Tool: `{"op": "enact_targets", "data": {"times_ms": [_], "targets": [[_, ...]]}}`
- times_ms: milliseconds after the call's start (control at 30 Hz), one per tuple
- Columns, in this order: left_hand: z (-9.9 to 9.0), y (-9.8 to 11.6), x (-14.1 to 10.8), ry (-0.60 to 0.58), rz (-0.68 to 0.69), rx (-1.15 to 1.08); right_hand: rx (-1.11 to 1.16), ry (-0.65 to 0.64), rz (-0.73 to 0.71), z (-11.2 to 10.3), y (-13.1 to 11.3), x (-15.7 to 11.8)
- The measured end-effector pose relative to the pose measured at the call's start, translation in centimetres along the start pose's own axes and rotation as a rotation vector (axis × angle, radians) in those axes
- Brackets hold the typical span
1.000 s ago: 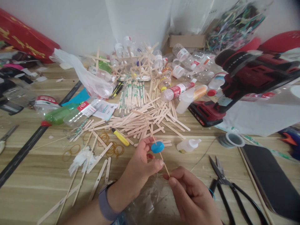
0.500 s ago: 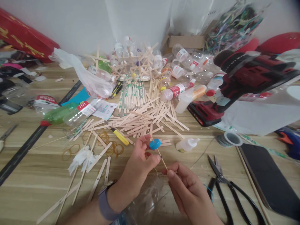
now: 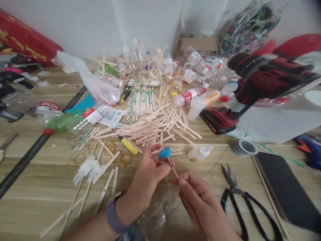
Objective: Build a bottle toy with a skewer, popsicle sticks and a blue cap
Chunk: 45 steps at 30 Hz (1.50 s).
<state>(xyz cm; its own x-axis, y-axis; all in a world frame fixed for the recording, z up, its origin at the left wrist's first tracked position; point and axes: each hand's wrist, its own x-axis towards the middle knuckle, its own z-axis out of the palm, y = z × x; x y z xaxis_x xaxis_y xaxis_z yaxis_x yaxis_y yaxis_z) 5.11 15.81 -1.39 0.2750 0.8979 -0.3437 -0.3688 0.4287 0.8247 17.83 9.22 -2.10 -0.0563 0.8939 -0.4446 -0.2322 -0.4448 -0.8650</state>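
Your head-worn camera looks forward and down from close above your two hands [image 3: 152, 172] [image 3: 198, 194], facing the cluttered wooden table [image 3: 37, 174] and pale wall [image 3: 82, 26].

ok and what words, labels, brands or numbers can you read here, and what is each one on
No text reads clearly enough to quote.
Red bottle labels: white characters, too blurred.
Red box: yellow characters, blurred and cut off.
Drill: pale marks on its collar, too blurred.
White packet: print too small.
Wrapped sticks: green print, too small.
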Motion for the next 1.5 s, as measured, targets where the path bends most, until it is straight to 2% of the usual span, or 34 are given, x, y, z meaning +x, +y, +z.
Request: {"op": "enact_targets", "data": {"times_ms": [167, 400, 1033, 1500], "targets": [[0.3, 0.3, -0.2, 0.043, -0.007, 0.011, 0.030, -0.047, -0.013, -0.3, 0.9, 0.3], [0.3, 0.5, -0.1, 0.040, -0.014, 0.015, 0.025, -0.071, -0.027, -0.6, 1.3, 0.5], [0.1, 0.3, -0.2, -0.003, -0.044, -0.054, 0.024, -0.083, -0.055, -0.4, 1.6, 0.7], [0.4, 0.7, -0.2, -0.026, -0.035, -0.010, 0.010, -0.067, -0.094, -0.3, 2.2, 0.8]]}}
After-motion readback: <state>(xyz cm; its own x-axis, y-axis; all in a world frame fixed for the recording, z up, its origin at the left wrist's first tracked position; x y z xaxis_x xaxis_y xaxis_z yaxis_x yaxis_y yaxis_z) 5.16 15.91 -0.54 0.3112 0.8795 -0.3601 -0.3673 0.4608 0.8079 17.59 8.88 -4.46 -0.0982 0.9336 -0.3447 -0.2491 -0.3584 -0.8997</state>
